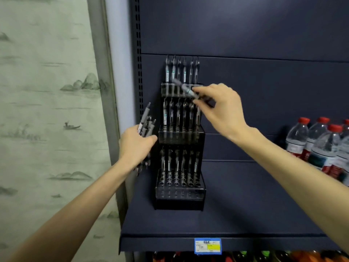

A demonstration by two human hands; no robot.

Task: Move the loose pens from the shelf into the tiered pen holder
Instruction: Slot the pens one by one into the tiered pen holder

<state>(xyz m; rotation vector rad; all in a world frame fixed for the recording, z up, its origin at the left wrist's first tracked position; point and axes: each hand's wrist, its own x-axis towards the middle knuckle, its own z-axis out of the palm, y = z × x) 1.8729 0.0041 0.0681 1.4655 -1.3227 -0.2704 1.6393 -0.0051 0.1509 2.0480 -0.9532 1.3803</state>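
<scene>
At top tier of tiered pen holder [180,140], rt hand [220,108] pinches single pen [186,88] between thumb and fingertips, barrel tilted, upper end pointing up-left across front of tier, approx level w/ its clear wall. Before lowering: rotate barrel to vertical, tip down; align over a vacant hole at rt end of top row (exact hole not discernible, motion blur). Lower straight, no side load on neighbouring pens; release only once seated. Avoid knocking upright pens already standing in upper, middle, lower rows. Lt hand [137,146] grips bundle of pens [146,123], fingers curled round barrels, held just beside holder's lt side, level w/ middle tier, ends fanning up and down out of fist. Keep bundle clear of holder while rt hand inserts. Holder stands on shelf [236,210] against back panel; front holes of lowest tier vacant. Water bottles [319,144] well apart, far rt.
</scene>
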